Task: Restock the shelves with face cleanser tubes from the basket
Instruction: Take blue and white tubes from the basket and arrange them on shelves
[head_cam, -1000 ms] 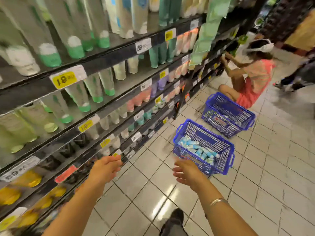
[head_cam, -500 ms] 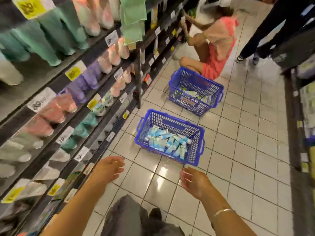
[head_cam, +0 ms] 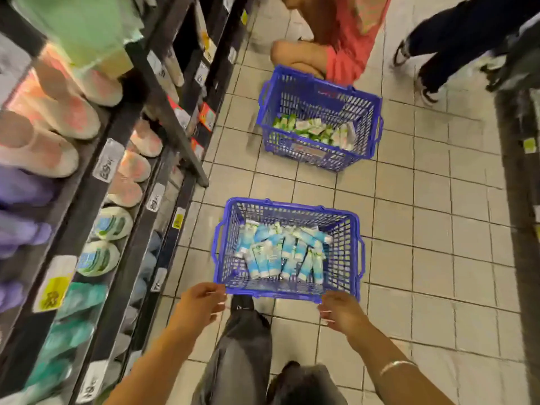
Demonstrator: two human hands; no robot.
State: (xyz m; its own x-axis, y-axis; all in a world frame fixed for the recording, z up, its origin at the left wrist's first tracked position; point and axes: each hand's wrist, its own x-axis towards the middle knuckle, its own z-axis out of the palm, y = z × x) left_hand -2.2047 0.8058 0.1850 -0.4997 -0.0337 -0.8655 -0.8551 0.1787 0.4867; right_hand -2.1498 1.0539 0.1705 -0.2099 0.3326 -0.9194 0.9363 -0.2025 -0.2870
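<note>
Both hands reach down toward the near rim of the blue basket of face cleanser tubes.

The basket stands on the tiled floor just ahead of the person, beside the shelves on the left. Its long axis runs left to right, so the near rim lies crosswise in front of both hands. The tubes lie heaped in its bottom, mostly pointing away from the person. The left hand has its fingertips at the rim's left corner; whether they touch it, I cannot tell. The right hand is just short of the right corner. Both hands hold nothing, with fingers loosely curled and forearms stretched forward and down. Neither looks clearly nearer to the tubes. A 2nd blue basket stands further along the aisle.
</note>
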